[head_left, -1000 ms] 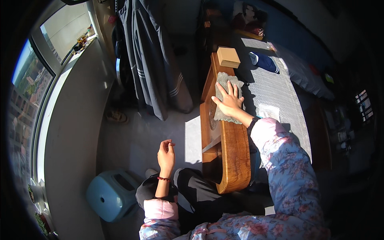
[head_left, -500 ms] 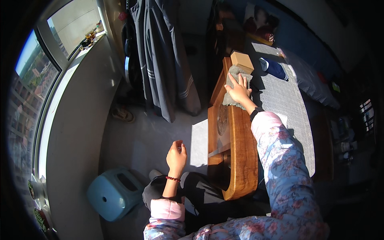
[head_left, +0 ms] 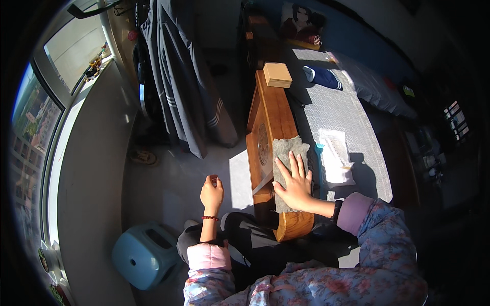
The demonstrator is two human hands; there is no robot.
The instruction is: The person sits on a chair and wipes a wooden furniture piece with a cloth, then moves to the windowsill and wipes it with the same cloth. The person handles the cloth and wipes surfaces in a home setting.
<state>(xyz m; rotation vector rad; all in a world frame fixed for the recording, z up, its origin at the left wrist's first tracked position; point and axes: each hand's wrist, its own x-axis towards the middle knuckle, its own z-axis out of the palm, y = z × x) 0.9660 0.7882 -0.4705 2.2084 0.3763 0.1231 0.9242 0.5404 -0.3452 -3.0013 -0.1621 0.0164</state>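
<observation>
My right hand (head_left: 294,182) lies flat, fingers spread, on a grey cloth (head_left: 287,153) that covers the top of a long carved wooden board (head_left: 270,115), the footboard of a bed. My left hand (head_left: 211,193) hangs in the air to the left of the board, fingers curled shut, holding nothing that I can see. A red bead bracelet circles that wrist. Both sleeves are flowered with pink cuffs.
A small wooden box (head_left: 277,74) sits on the board's far end. A grey bed cover (head_left: 339,115) lies to the right, with a white packet (head_left: 337,157) on it. Dark coats (head_left: 178,86) hang at the left. A light blue stool (head_left: 145,253) stands at lower left.
My right hand has slid the cloth along the board toward me, from near the wooden box to the near end. My left hand stayed about where it was.
</observation>
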